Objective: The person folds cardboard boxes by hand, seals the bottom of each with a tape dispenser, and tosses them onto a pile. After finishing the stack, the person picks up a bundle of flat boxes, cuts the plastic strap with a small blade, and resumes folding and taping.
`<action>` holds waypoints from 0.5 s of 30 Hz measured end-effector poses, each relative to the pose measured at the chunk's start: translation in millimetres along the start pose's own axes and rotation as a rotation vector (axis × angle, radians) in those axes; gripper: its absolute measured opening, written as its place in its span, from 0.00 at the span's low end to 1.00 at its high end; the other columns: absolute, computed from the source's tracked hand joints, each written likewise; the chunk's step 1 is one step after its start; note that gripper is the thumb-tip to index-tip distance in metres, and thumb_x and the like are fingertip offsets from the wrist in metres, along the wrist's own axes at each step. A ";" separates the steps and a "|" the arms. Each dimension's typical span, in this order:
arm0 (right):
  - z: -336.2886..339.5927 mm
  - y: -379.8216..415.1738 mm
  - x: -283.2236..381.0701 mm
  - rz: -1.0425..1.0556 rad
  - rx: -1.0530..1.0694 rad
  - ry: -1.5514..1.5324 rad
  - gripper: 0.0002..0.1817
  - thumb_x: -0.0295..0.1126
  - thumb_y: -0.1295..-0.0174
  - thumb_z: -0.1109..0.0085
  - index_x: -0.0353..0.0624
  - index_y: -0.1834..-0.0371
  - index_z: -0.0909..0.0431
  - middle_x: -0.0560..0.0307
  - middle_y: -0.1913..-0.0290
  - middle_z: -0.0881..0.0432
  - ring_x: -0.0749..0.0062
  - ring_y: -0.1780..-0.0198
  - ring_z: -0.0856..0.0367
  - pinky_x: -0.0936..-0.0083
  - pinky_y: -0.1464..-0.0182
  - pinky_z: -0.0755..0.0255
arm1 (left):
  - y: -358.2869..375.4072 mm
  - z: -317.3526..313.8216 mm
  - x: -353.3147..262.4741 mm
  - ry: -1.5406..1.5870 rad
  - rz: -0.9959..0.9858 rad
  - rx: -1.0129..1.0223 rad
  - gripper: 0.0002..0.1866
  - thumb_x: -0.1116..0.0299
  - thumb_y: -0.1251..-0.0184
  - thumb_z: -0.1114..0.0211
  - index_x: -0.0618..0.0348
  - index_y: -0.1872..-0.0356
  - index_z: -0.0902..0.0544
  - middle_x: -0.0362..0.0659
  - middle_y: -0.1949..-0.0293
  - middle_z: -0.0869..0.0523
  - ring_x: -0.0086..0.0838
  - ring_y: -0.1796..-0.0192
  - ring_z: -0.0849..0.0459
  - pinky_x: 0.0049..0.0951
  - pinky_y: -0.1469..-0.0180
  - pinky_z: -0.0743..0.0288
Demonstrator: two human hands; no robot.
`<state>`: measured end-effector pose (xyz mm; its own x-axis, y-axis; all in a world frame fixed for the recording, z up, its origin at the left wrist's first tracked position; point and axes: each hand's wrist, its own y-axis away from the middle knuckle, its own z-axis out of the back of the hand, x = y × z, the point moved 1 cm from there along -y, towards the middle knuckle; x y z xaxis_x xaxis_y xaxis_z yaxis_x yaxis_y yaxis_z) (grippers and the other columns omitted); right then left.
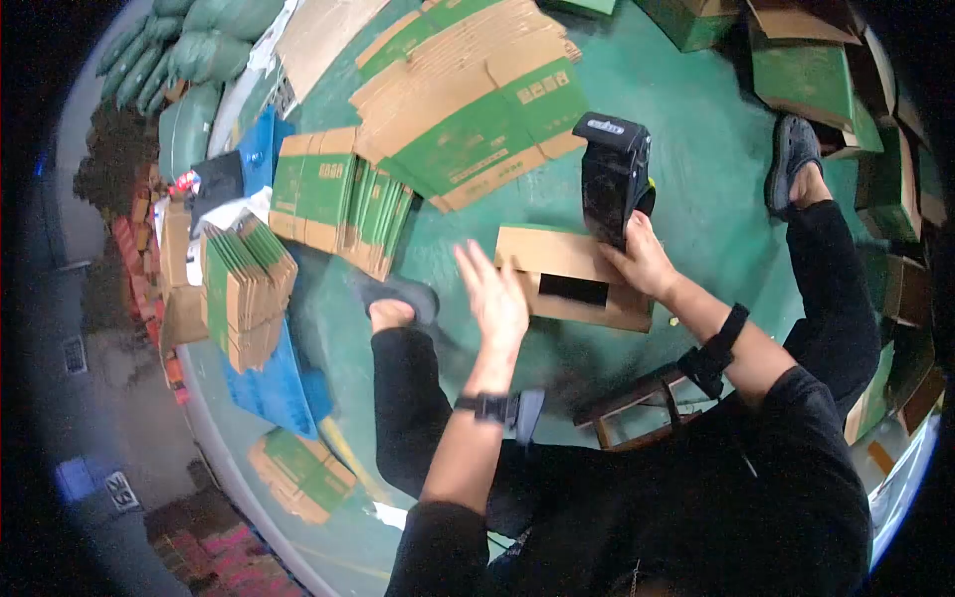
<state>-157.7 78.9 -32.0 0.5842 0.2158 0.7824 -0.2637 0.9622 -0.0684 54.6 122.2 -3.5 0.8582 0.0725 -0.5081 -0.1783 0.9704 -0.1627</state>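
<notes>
Right of the frame's centre, the right hand [645, 261] grips a black handheld tape dispenser [615, 179] over the upper edge of a brown cardboard box [559, 253]. The left hand [497, 303], open and blurred, overlaps its left edge, contact unclear. Bare green floor [711, 189] stretches rightward to a dark clog [786, 169].

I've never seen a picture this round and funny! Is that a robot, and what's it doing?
No robot: these are a person's bare hands. This one picture comes from a camera on their head, looking down past their arms. The right hand grips what looks like a black tape dispenser by a cardboard box. The left hand, a bit blurry, is open near the box's left end. Around them, flattened green-and-brown cartons lie on the green floor.
</notes>
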 end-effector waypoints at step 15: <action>-21.5 8.9 13.3 0.236 0.022 0.529 0.20 0.29 0.56 0.47 0.36 0.56 0.29 0.45 0.56 0.27 0.56 0.52 0.30 0.57 0.44 0.43 | 49.9 -23.2 -20.1 0.098 -0.472 0.469 0.36 0.63 0.55 0.33 0.60 0.42 0.35 0.47 0.37 0.40 0.40 0.32 0.48 0.54 0.35 0.59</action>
<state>-135.7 93.9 -35.5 0.8104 0.4833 0.3311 -0.4458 0.8755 -0.1865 17.3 163.8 -21.0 0.7409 -0.3842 -0.5509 0.4527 0.8916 -0.0130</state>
